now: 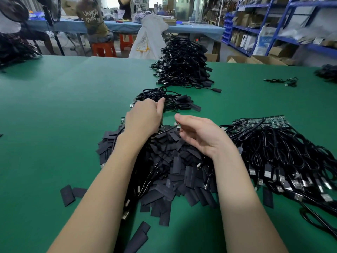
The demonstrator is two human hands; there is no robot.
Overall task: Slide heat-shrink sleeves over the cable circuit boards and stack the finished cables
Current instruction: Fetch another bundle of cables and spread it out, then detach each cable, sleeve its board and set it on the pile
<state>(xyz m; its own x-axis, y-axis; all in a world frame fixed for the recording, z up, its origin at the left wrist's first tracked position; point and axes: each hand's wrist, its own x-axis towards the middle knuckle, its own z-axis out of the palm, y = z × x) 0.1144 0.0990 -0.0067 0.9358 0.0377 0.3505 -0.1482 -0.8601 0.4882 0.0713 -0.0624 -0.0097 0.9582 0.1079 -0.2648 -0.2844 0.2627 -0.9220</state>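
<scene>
A heap of flat black heat-shrink sleeves (169, 168) lies on the green table (54, 115) in front of me. My right hand (202, 136) pinches the small circuit board (177, 126) at the end of a black cable just above the heap. My left hand (144, 119) is curled at the heap's far edge, its thumb raised toward a small stack of finished cables (169, 100); what its fingers hold is hidden. To the right lies a bundle of unsleeved cables (284, 157) with bare green boards (264, 122) at its far end.
A tall pile of finished cables (184, 64) stands further back. A loose cable (284, 82) and more cable heaps lie at the table's far right and left edges. Stray sleeves (70, 194) are scattered near me. People sit at a blue bench behind; shelving is at right.
</scene>
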